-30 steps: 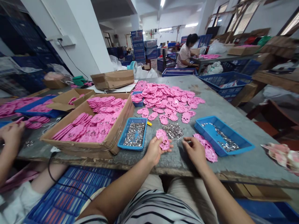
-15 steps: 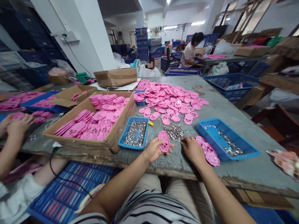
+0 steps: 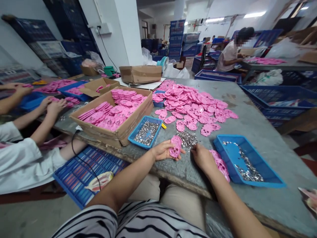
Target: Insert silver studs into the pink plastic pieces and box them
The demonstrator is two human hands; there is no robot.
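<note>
My left hand [image 3: 161, 151] grips a flat pink plastic piece [image 3: 175, 146] with a wavy edge and several small holes, tilted up toward me. Just right of it, my right hand [image 3: 203, 159] has its fingertips pinched at the edge of a loose pile of small shiny metal parts [image 3: 187, 140]. Whatever those fingertips hold, if anything, is too small to make out. Beside my right wrist lie several more pink pieces [image 3: 220, 166], partly hidden by my forearm.
On the right stands a blue tray [image 3: 266, 165] with metal parts; a smaller blue tray [image 3: 133, 135] sits left. A cardboard box [image 3: 138, 120] holds stacked pink pieces. Behind spreads a pink heap [image 3: 190, 102]. Co-workers' hands [image 3: 53, 107] work at far left. A yellow object [image 3: 163, 126] lies nearby.
The view has turned left, so the surroundings sit further right and another co-worker's arms show at far left. Both my hands stay near the metal pile, the left still holding the pink piece.
</note>
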